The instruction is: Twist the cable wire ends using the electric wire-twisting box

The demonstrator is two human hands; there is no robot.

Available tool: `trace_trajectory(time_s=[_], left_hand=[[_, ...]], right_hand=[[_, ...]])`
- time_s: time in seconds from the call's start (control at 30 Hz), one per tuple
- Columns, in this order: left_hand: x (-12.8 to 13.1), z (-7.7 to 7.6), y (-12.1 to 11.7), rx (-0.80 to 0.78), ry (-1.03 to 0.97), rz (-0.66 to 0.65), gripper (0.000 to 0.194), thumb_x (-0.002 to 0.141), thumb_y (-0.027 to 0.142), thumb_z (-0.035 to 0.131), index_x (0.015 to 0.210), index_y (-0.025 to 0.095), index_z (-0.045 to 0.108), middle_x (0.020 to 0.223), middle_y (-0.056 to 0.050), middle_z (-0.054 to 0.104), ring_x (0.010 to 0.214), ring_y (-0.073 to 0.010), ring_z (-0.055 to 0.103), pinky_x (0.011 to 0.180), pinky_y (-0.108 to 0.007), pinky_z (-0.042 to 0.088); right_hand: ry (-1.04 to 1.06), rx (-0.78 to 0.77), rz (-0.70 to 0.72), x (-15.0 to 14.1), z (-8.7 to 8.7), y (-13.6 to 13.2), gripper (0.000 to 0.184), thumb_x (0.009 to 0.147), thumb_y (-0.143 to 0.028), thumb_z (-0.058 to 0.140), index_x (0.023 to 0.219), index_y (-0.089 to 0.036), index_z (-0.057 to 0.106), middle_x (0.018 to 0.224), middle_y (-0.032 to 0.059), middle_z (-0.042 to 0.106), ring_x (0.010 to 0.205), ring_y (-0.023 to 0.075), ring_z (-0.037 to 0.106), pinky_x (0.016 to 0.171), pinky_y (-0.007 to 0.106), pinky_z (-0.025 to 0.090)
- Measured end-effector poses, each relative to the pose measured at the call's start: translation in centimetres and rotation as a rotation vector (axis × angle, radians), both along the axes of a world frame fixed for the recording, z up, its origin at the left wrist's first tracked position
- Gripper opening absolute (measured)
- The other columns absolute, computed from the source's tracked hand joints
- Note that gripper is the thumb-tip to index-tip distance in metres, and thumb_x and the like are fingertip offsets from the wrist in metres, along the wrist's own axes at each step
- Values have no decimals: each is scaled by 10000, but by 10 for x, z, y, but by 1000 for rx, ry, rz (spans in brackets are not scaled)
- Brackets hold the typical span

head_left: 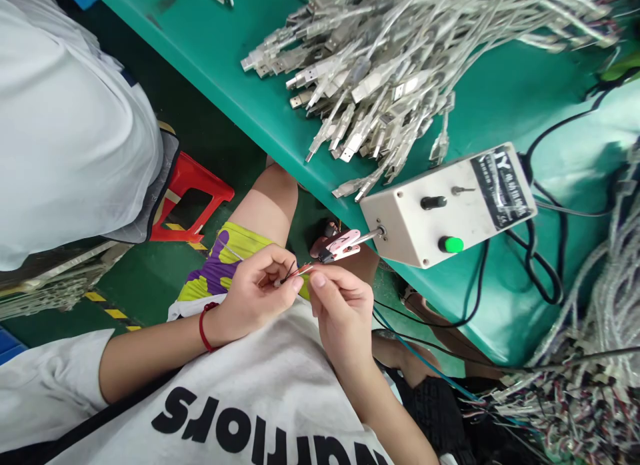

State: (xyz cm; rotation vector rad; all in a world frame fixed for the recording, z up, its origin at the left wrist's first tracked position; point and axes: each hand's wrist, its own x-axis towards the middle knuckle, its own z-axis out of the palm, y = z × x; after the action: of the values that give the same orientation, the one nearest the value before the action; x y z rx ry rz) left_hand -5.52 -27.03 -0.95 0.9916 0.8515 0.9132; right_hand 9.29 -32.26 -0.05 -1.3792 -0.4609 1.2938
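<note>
My left hand (265, 285) is closed in a pinch on a few thin insulated wires (301, 270), red, black and whitish, that stick out past its thumb. My right hand (343, 308) pinches the tips of these wires between thumb and index finger. Just beyond my fingers is a pink-and-black clip (340, 246) on a metal shaft. The shaft comes out of a light grey box (415, 218) with a green knob, a black knob and a toggle switch. My palms hide whatever else the wires join.
A big pile of clear USB cables (360, 85) lies on the green table (240, 98). More cables with loose wire ends (590, 398) fill the lower right. Black cords (480, 285) trail from the box. Another person in white (75, 131) sits at left on a red stool (200, 191).
</note>
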Motion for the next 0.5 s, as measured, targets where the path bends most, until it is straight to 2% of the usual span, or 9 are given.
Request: trace_trajectory(time_s=[0.13, 0.27, 0.4, 0.5], left_hand=[[4, -3, 3, -53, 12, 31, 217, 1021, 282, 861, 922, 220, 679, 713, 56, 583, 576, -92, 485, 527, -187, 391], [7, -8, 3, -70, 3, 56, 303, 1067, 429, 851, 937, 230, 662, 720, 57, 562, 569, -96, 454, 516, -205, 373], [7, -10, 2, -60, 6, 86, 307, 1101, 473, 814, 978, 240, 655, 744, 56, 560, 578, -101, 450, 536, -222, 384], [9, -9, 1, -28, 29, 93, 324, 1103, 477, 809, 954, 240, 645, 733, 55, 564, 575, -104, 457, 535, -227, 387]], right_hand=[[-43, -7, -172, 5, 0, 11, 537, 1040, -672, 787, 750, -224, 850, 511, -25, 566, 542, 133, 516, 586, 272, 438], [51, -16, -210, 8, 1, 22, 531, 975, -734, 825, 789, -238, 794, 628, -16, 624, 590, 146, 505, 571, 264, 410], [130, -12, -228, 9, 1, 26, 517, 898, -741, 904, 1056, -249, 896, 829, 12, 711, 682, 149, 548, 608, 260, 457], [162, -15, -171, 11, 2, 25, 498, 928, -721, 900, 1094, -251, 917, 800, 1, 674, 667, 133, 525, 642, 258, 478]])
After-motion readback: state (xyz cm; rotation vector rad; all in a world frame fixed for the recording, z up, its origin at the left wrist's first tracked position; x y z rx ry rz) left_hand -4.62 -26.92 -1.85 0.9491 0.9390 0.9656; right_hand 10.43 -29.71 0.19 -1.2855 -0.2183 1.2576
